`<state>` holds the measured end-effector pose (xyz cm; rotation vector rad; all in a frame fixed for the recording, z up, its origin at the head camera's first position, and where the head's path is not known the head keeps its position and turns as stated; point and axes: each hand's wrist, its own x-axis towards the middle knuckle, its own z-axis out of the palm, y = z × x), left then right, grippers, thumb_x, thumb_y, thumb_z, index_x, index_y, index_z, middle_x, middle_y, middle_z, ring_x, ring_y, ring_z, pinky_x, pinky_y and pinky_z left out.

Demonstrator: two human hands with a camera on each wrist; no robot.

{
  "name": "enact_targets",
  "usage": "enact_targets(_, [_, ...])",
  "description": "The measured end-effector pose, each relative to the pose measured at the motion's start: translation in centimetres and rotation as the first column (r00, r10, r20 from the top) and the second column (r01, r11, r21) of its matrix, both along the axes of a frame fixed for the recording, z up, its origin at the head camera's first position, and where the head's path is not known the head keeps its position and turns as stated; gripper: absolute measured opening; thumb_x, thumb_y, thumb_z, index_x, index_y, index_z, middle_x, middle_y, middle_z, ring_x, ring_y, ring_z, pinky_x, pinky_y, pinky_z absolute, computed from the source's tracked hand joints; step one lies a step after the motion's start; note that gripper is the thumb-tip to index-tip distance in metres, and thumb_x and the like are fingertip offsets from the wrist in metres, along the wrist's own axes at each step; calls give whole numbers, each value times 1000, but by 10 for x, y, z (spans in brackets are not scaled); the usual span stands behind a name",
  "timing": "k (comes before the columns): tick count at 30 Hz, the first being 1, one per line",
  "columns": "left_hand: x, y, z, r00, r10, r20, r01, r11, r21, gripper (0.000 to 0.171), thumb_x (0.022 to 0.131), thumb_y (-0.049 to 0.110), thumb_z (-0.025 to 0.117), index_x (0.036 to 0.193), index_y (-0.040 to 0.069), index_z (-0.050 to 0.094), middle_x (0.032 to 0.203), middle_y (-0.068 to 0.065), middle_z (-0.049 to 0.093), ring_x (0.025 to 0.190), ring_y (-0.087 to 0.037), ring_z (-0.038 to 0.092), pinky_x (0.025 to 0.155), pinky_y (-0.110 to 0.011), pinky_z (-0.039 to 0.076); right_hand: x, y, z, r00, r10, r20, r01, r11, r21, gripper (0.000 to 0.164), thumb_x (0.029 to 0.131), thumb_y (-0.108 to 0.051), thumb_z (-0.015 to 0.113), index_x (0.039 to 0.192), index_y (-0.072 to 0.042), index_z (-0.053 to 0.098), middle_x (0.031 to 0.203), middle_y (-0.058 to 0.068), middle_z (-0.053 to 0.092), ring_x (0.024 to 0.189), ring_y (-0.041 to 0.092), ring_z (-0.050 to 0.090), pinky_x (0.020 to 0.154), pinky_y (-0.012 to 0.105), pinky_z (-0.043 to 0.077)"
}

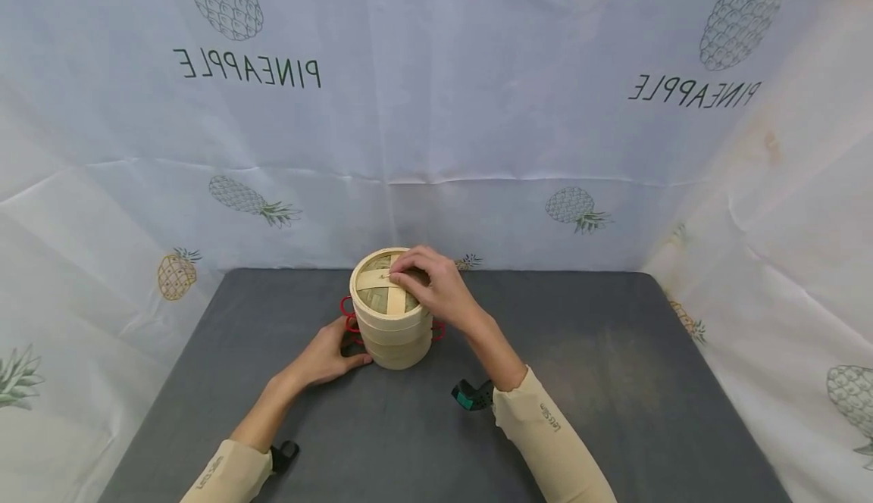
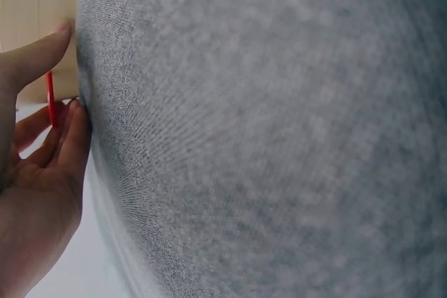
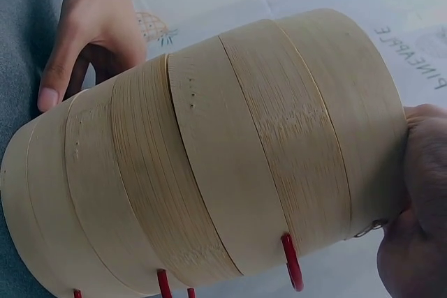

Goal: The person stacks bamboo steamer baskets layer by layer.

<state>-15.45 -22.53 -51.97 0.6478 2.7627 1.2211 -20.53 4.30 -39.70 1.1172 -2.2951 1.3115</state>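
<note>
A round bamboo steamer [image 1: 395, 351] with stacked tiers stands upright at the far side of the dark table. Its woven lid [image 1: 373, 279] sits on top, crossed by pale strips. My left hand [image 1: 327, 355] holds the lowest part from the left, thumb [image 2: 43, 57] against the front and fingers reaching round behind. Over the lid, my right hand [image 1: 442, 287] pinches the middle with thumb and fingertips; what exactly lies between them is mostly hidden. Red loop handles [image 3: 292, 263] stick out from the tiers' sides.
The dark grey table [image 1: 600, 382] extends around the steamer on both sides and in front. Just behind its far edge hangs a white curtain [image 1: 443, 132] with pineapple prints. Black wrist devices show beneath both beige sleeves [image 1: 552, 435].
</note>
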Motion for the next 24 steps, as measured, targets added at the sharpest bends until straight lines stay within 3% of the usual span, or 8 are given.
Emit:
enact_targets(15, [-1,-3,-1,1000,-17,7,17,1000,13,71,90,14,90,149,-5,54,135,-20,68,121,-34,74,99,-42,66,0,-2,-4,1000,-7,0,7,1000,-30,10,100,-12,78,108,-8,81,116,8,78,117,25,73,111,33,59])
enact_targets(24, [0,-4,2,999,-20,39,18,999,42,73,90,13,89,150,-6,51,139,-23,66,123,-37,73,101,-43,65,-3,-3,-9,1000,1,-3,-2,993,-121,11,102,-10,75,111,-5,80,117,11,78,111,25,75,95,29,64])
